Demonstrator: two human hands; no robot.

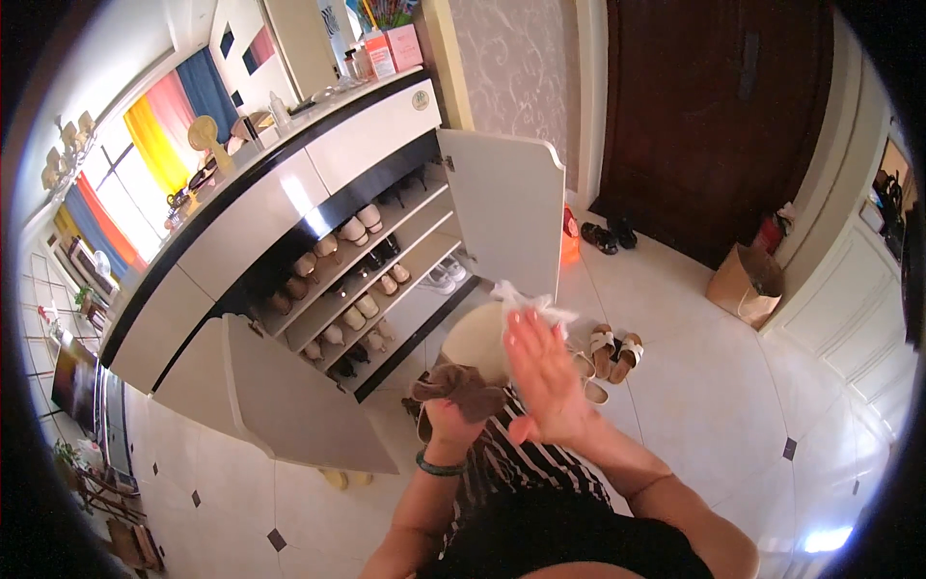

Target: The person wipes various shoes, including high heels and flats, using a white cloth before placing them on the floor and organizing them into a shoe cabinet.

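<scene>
A bunched brown cloth [463,387] is gripped in my left hand [450,425], which wears a dark green bangle [441,465]. My right hand [546,380] is raised flat beside it, fingers extended, thumb apart, with nothing visible in its grasp. Behind the right fingertips shows a crumpled white plastic bag [512,293], partly hidden by the hand. Below both hands is a round cream stool seat [474,336]. In front, a white shoe cabinet [376,119] stands with its right door [503,210] and left door [289,391] swung out; several pairs of shoes [362,224] line its shelves.
White-strapped sandals [615,354] lie on the tiled floor to the right. Farther back are dark shoes [609,235], an orange bag [570,239] and a brown paper bag [745,282] near the dark door [712,108]. Boxes [393,51] and a yellow hand mirror [206,137] stand on the cabinet top.
</scene>
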